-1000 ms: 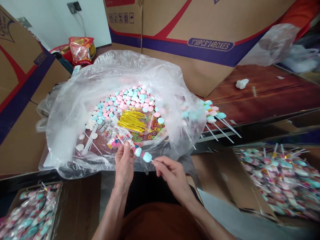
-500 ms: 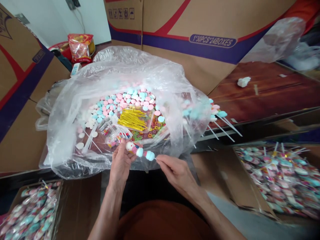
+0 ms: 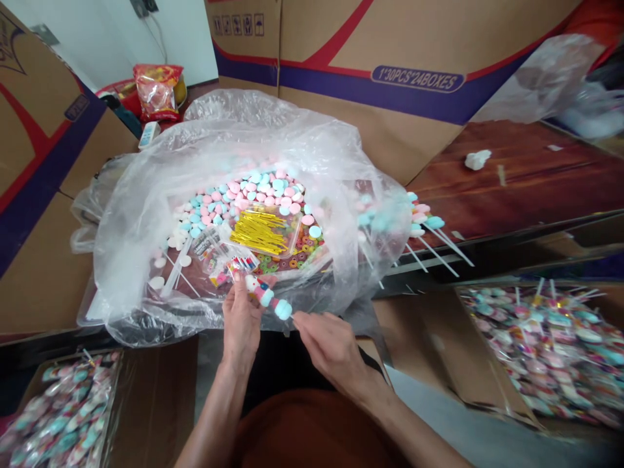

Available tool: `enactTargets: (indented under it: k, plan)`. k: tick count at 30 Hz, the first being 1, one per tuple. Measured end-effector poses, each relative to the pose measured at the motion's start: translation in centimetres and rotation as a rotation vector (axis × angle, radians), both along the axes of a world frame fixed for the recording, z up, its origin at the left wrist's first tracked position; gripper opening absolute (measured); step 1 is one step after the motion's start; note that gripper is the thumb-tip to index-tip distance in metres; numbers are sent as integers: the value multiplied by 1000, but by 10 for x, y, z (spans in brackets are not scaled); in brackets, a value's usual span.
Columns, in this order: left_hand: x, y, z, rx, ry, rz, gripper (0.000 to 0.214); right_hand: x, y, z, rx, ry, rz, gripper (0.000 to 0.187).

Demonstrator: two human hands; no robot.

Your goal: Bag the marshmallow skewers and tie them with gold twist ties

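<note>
A marshmallow skewer (image 3: pixel 266 298) in white, pink and pale blue slants between my two hands, just over the table's near edge. My left hand (image 3: pixel 242 325) is closed about its white upper end, thumb on top; whether clear wrapping lies between is too small to tell. At the lower end, below the blue marshmallow, my right hand (image 3: pixel 326 341) pinches the stick, which its fingers mostly hide. Beyond the left thumb lies a printed clear packet (image 3: pixel 210 250). Gold twist ties (image 3: pixel 258 233) fill a clear tray behind the skewer.
Loose pink, blue and white marshmallows (image 3: pixel 263 188) lie under a big clear plastic sheet (image 3: pixel 160 153), near colourful ring candies (image 3: pixel 307 248). Skewers (image 3: pixel 426 224) stick out at right. Boxes of wrapped skewers (image 3: pixel 550 351) flank me below the table. Large cartons (image 3: pixel 341 97) stand behind.
My right hand has moved slightly left and down with the stick, and the skewer now tilts more steeply. My left hand has shifted a little to the right.
</note>
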State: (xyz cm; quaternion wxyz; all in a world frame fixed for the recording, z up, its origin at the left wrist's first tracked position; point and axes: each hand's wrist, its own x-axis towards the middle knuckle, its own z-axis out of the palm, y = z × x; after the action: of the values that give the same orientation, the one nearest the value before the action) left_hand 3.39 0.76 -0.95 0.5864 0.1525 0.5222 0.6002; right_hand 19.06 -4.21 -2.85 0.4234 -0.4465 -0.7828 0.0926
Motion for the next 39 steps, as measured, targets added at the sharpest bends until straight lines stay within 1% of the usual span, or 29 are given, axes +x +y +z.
enactTargets:
  k: [3, 6, 9, 12, 14, 16, 20, 24, 26, 27, 29, 30, 32, 35, 36, 37, 38, 39]
  plan:
    - [0, 0, -1, 21, -19, -15, 48, -2, -1, -3, -95, 128, -14, 23]
    - [0, -1, -1, 5, -19, -72, 45, 0, 1, -6, -108, 176, -17, 22]
    - [2, -2, -1, -15, 11, -116, 47, 1, 6, -10, -61, 121, -6, 24]
    - [3, -3, -2, -21, 31, -130, 48, -3, 6, -13, 3, 35, 25, 24]
    - [4, -3, -3, -11, 19, -122, 45, -7, 4, -11, -57, 82, 35, 23]
    - [5, -4, -3, 18, -17, -118, 40, -10, 2, -7, -238, 207, 39, 22]
    - [8, -5, 0, 75, -128, -138, 35, -11, 0, 5, -689, 504, 73, 29]
    - [11, -7, 7, 79, -181, -193, 36, -15, 2, 10, -1058, 895, 110, 29]
    - [11, -8, 9, 80, -191, -227, 37, -21, 1, 10, -1192, 1100, 136, 29]
    - [11, -9, 10, 80, -192, -249, 37, -24, 1, 9, -1220, 1171, 140, 29]
    - [12, -10, 10, 74, -180, -290, 33, -29, -2, 8, -1201, 1210, 121, 28]
    - [12, -10, 9, 69, -174, -308, 31, -30, -3, 8, -1147, 1171, 93, 28]
    - [12, -10, 8, 57, -177, -322, 28, -30, -4, 5, -961, 974, 33, 28]
    - [11, -11, 5, 36, -208, -297, 30, -23, -3, -1, -566, 560, 19, 24]
    - [10, -11, 4, 26, -221, -276, 31, -19, -3, -3, -455, 454, 23, 22]
    - [9, -10, 4, 14, -234, -255, 33, -17, -3, -5, -375, 379, 28, 22]
    - [8, -10, 4, 1, -251, -235, 36, -15, -3, -6, -329, 338, 33, 22]
    - [7, -10, 4, -14, -269, -219, 38, -14, -4, -6, -320, 325, 40, 22]
